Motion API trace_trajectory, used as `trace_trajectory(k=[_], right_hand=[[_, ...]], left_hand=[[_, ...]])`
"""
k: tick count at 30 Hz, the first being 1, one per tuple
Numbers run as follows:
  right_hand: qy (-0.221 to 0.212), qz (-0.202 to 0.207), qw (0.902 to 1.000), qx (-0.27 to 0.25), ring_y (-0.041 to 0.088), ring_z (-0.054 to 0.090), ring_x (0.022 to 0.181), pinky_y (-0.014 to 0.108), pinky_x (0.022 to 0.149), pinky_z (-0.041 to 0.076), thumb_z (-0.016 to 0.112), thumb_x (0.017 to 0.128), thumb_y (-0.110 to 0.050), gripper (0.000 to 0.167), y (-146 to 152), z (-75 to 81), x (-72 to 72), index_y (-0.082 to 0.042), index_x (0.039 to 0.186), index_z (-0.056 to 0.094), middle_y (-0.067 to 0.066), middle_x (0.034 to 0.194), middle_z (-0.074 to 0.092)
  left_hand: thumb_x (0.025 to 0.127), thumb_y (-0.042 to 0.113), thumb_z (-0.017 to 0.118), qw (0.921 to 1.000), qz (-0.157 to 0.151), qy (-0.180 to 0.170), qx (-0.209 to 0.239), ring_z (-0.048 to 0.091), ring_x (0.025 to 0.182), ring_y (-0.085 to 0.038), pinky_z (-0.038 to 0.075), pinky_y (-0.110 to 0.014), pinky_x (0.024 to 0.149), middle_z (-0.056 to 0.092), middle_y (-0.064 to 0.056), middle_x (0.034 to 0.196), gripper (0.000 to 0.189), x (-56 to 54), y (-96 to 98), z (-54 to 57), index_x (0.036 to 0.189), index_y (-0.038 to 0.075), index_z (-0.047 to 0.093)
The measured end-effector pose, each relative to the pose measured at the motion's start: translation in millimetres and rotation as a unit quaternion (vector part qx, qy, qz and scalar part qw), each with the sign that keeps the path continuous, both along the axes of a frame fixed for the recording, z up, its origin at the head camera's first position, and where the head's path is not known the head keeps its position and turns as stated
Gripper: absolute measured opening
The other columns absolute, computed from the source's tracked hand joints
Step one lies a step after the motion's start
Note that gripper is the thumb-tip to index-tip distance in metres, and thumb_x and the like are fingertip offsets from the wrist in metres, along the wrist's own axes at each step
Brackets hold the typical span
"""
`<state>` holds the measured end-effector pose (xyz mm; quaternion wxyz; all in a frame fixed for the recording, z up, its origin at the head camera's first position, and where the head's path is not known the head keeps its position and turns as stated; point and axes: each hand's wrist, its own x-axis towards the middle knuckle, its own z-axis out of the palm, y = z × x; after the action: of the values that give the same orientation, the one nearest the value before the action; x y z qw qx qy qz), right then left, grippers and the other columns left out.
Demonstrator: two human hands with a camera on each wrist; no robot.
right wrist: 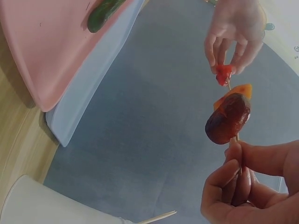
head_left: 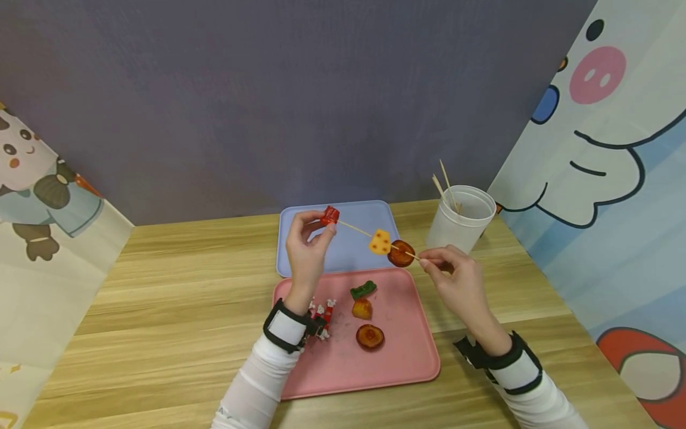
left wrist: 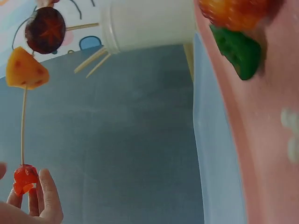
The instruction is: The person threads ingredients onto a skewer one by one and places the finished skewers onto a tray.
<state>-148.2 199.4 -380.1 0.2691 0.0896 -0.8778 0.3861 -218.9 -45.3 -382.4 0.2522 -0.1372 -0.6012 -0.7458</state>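
Observation:
My left hand [head_left: 308, 250] pinches a shiny red toy food piece [head_left: 330, 215] at the far tip of a thin wooden skewer [head_left: 354, 228]. At the skewer's other end, the thumb and fingers of my right hand [head_left: 455, 280] grip the stick. Threaded nearest to the right hand is a brown mushroom cap [right wrist: 226, 122], a star-shaped cut showing on it in the left wrist view. Right against it sits a yellow wedge with brown spots [left wrist: 27, 70]. Bare stick shows between the wedge and the red piece. The skewer is held up over the blue tray [head_left: 364, 214].
In front of the blue tray lies a pink tray [head_left: 396, 363] holding a green piece [head_left: 364, 290], an orange-brown chunk [head_left: 362, 309], another mushroom cap [head_left: 370, 337] and several red-and-white pieces [head_left: 329, 310], partly behind the left wrist. A white cup [head_left: 455, 229] with wooden sticks [head_left: 446, 179] stands at right.

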Motion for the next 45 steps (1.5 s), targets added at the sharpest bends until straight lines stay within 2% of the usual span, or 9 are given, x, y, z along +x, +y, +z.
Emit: trace_trajectory(k=[5,9,14,19,24,27,30,37,45], right_hand=[[0.001,-0.002,1.0000,0.003,0.004,0.058,0.068,0.006,0.065,0.044,0.074,0.079,-0.002,0.008,-0.5,0.1,0.6,-0.006,0.086,0.073,0.001,0.076,0.067],[0.004,0.002,1.0000,0.005,0.004,0.059,0.068,0.005,0.065,0.045,0.074,0.078,-0.001,0.009,-1.0,-0.3,0.6,-0.006,0.086,0.073,0.002,0.076,0.067],[0.007,0.004,1.0000,-0.001,0.004,0.059,0.067,0.005,0.065,0.045,0.074,0.078,0.000,0.009,-0.4,-0.4,0.4,-0.005,0.086,0.073,0.002,0.076,0.067],[0.004,-0.001,1.0000,-0.002,0.005,0.059,0.068,0.005,0.066,0.045,0.074,0.079,-0.002,0.008,0.6,0.2,1.8,-0.005,0.087,0.073,0.003,0.077,0.067],[0.001,-0.007,1.0000,0.002,0.007,0.060,0.068,0.005,0.066,0.044,0.074,0.080,-0.003,0.008,1.0,0.5,2.7,-0.006,0.087,0.073,0.002,0.077,0.067],[0.004,-0.010,0.9999,0.009,0.008,0.060,0.068,0.006,0.066,0.045,0.074,0.080,-0.003,0.008,1.2,0.3,2.6,-0.006,0.087,0.073,0.002,0.077,0.067],[0.007,-0.009,0.9998,0.014,0.008,0.060,0.067,0.007,0.066,0.046,0.074,0.079,-0.003,0.008,1.1,-0.4,1.9,-0.007,0.086,0.073,0.001,0.075,0.066],[0.012,-0.003,0.9998,0.013,0.009,0.062,0.067,0.006,0.066,0.045,0.074,0.079,-0.002,0.008,-0.5,-2.2,0.2,-0.006,0.086,0.073,0.001,0.076,0.067],[0.013,-0.005,0.9999,0.011,0.009,0.062,0.068,0.006,0.066,0.046,0.074,0.079,-0.002,0.008,-0.5,-2.0,0.9,-0.006,0.086,0.073,0.001,0.076,0.067]], left_hand=[[0.089,0.005,0.063,0.9957,-0.049,-0.022,0.075,0.062,0.087,-0.023,0.058,-0.037,0.073,0.056,-0.019,0.103,0.031,-3.5,-1.2,-5.0,0.110,-0.015,0.052],[0.089,0.002,0.063,0.9814,-0.081,-0.078,0.155,0.062,0.092,-0.023,0.057,-0.036,0.078,0.055,-0.014,0.104,0.033,-2.8,-0.9,-4.0,0.114,-0.013,0.048],[0.089,0.001,0.061,0.9469,-0.135,-0.150,0.250,0.063,0.091,-0.020,0.055,-0.031,0.085,0.059,-0.013,0.103,0.016,-4.1,-1.8,-1.0,0.103,-0.005,0.057],[0.092,0.004,0.059,0.9119,-0.193,-0.210,0.295,0.067,0.086,-0.019,0.054,-0.028,0.087,0.066,-0.011,0.099,0.007,-7.4,-3.9,-0.8,0.088,0.004,0.065],[0.095,0.010,0.055,0.8729,-0.244,-0.278,0.318,0.066,0.085,-0.017,0.054,-0.022,0.080,0.065,-0.011,0.098,0.016,-7.7,-6.2,-2.1,0.108,0.003,0.060],[0.096,0.013,0.053,0.8583,-0.254,-0.303,0.327,0.064,0.085,-0.016,0.053,-0.020,0.079,0.061,-0.011,0.102,0.028,-6.4,-6.8,-2.0,0.123,0.003,0.051],[0.096,0.012,0.052,0.8631,-0.249,-0.298,0.323,0.063,0.085,-0.015,0.052,-0.019,0.078,0.061,-0.010,0.102,0.027,-5.8,-5.9,-2.1,0.122,0.003,0.051],[0.094,0.006,0.053,0.8849,-0.243,-0.262,0.299,0.062,0.084,-0.016,0.051,-0.021,0.082,0.062,-0.007,0.097,0.017,-4.5,-1.1,-4.2,0.083,0.008,0.065],[0.090,0.005,0.060,0.8937,-0.227,-0.257,0.289,0.061,0.079,-0.014,0.051,-0.021,0.079,0.063,-0.004,0.088,0.013,-3.1,2.7,-6.2,0.080,0.008,0.067]])
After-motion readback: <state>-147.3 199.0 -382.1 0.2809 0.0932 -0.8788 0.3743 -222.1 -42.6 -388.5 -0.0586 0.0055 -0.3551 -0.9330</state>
